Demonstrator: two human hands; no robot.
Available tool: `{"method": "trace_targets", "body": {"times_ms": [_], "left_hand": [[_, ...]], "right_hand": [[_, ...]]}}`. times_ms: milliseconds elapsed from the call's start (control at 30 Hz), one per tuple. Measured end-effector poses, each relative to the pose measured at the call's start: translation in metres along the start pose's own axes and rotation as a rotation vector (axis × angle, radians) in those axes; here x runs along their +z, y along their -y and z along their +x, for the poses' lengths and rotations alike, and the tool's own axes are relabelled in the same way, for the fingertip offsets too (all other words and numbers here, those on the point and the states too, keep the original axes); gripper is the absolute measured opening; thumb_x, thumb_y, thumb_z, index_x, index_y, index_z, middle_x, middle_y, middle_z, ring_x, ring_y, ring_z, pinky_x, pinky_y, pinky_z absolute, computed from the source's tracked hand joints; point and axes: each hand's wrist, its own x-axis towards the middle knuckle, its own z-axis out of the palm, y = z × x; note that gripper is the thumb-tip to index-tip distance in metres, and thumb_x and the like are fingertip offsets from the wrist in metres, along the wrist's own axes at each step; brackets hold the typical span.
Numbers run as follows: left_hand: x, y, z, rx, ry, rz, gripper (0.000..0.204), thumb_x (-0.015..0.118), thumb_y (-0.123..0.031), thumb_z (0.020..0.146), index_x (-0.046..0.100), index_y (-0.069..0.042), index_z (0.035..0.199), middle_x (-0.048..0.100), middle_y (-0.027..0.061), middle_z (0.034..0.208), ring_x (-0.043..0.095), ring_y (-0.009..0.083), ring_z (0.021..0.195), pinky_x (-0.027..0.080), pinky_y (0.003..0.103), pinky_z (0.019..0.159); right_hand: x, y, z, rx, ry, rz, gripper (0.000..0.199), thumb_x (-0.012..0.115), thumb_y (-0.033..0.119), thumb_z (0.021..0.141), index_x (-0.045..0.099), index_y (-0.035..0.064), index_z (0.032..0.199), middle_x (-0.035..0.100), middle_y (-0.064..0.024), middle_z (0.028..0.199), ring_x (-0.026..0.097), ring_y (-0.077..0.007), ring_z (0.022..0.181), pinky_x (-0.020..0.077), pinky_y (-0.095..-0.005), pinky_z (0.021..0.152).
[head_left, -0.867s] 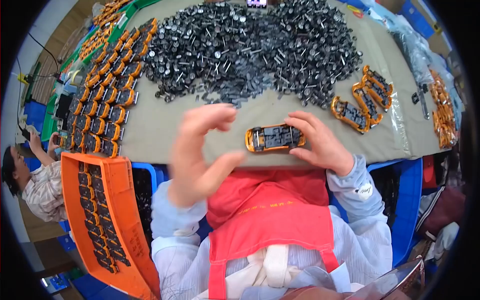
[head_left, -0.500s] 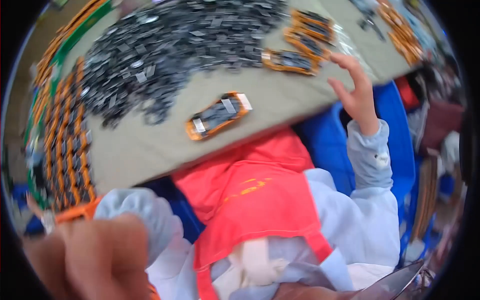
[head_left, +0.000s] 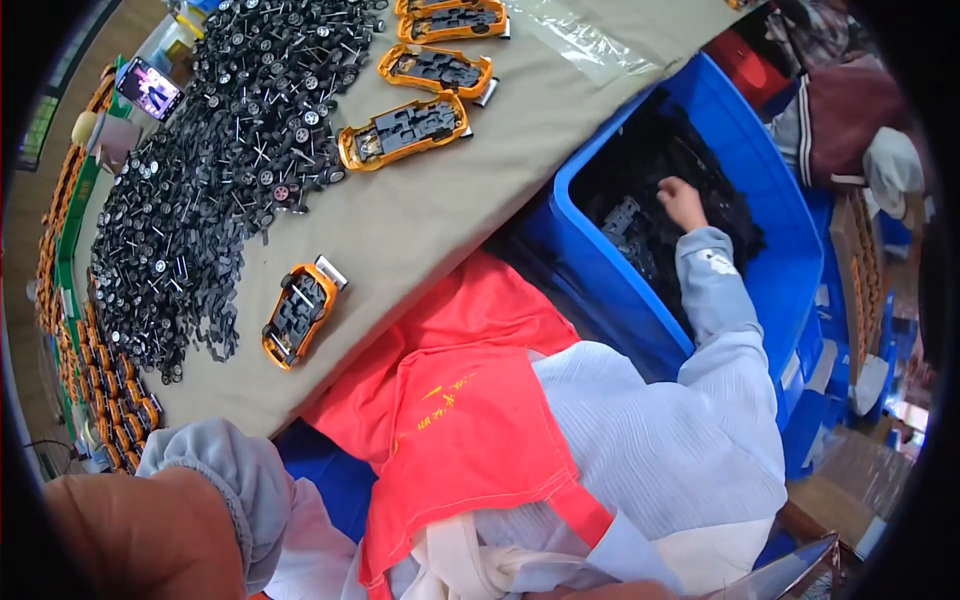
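Note:
My right hand [head_left: 683, 203] is down inside a blue bin [head_left: 775, 200], over a heap of black plastic parts. Its fingers are curled, and what they grip, if anything, is hidden. A black toy car chassis [head_left: 625, 228] lies beside it in the bin. Large and close at the lower left is my left hand [head_left: 150, 535]; its fingers are out of sight. On the table, near its front edge, an orange toy car [head_left: 300, 315] rests underside up. Another orange toy car [head_left: 403, 132] lies farther back, beside several similar ones.
A wide heap of black wheels on axles [head_left: 250, 130] covers the table's far left, with small black strips [head_left: 210, 310] at its near edge. Rows of orange cars [head_left: 115, 405] stand at left. A phone [head_left: 149, 90] leans behind the heap. Clear plastic film [head_left: 590, 40] lies at the back.
My right hand has gone from beside the orange cars at the table edge down into the blue bin. The view has turned to the right, showing the bin's contents.

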Motion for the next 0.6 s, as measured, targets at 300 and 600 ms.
{"method": "trace_targets", "body": {"times_ms": [300, 600], "left_hand": [[0.096, 0.009, 0.052, 0.328, -0.05, 0.478, 0.056, 0.072, -0.025, 0.082, 0.053, 0.003, 0.126, 0.058, 0.0172, 0.12, 0.063, 0.0251, 0.096, 0.052, 0.037, 0.081], [0.11, -0.016, 0.069, 0.679, -0.114, 0.638, 0.054, 0.071, -0.026, 0.083, 0.053, 0.002, 0.126, 0.057, 0.0172, 0.122, 0.062, 0.0258, 0.098, 0.051, 0.038, 0.082]], "right_hand": [[0.134, -0.053, 0.033, 0.202, 0.195, -0.071, 0.062, 0.08, 0.019, 0.068, 0.062, -0.0006, 0.124, 0.065, -0.0242, 0.121, 0.061, -0.0379, 0.117, 0.0467, -0.042, 0.103], [0.025, -0.037, 0.057, 0.048, -0.339, 0.207, 0.035, 0.07, -0.001, 0.078, 0.062, 0.0014, 0.112, 0.067, -0.0121, 0.106, 0.063, -0.0247, 0.102, 0.0486, -0.0369, 0.094]]}}
